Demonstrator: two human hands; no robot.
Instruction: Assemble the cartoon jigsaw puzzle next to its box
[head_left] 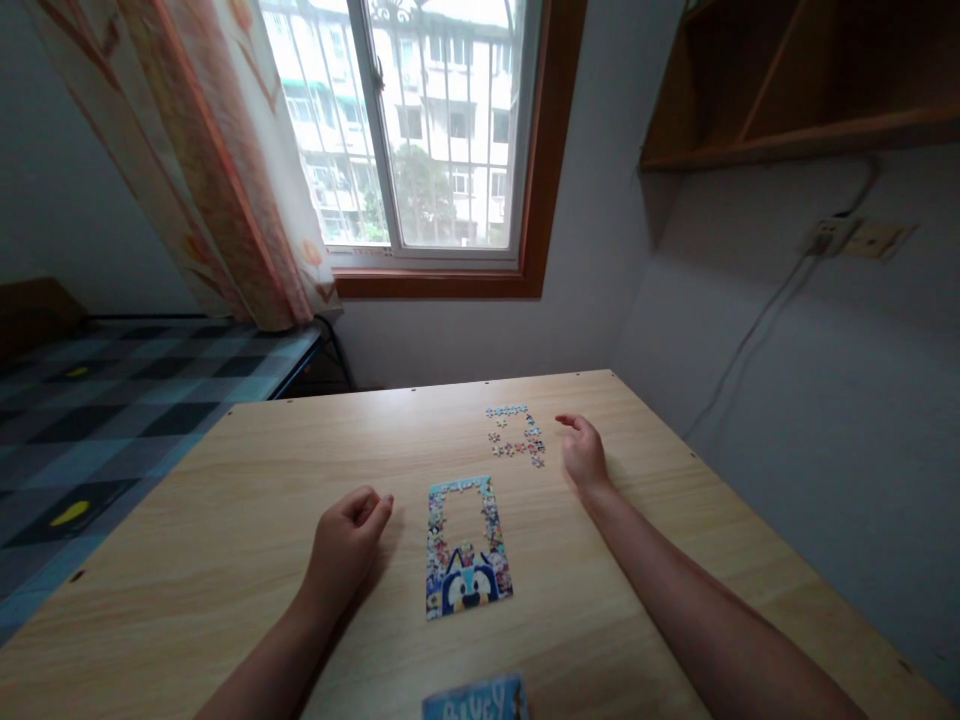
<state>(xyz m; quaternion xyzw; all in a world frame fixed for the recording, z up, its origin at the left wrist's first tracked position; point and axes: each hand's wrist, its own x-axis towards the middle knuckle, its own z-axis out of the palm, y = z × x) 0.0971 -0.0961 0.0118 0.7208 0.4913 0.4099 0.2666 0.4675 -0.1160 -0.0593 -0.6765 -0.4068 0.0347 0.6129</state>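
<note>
Nearest on the counter (225, 530) is a box (476, 700), then the partly filled puzzle (471, 588), seemingly set centrally for both hands' reach. The left hand (346, 535) is curled near it, and farther off the right hand (585, 452), forefinger extended, is near loose pieces (538, 446), apparently spread for visibility; I cannot tell whether either holds anything.

Bare left hand (346, 540), bare right hand (585, 455), bare tapering forearms (686, 600)
</note>
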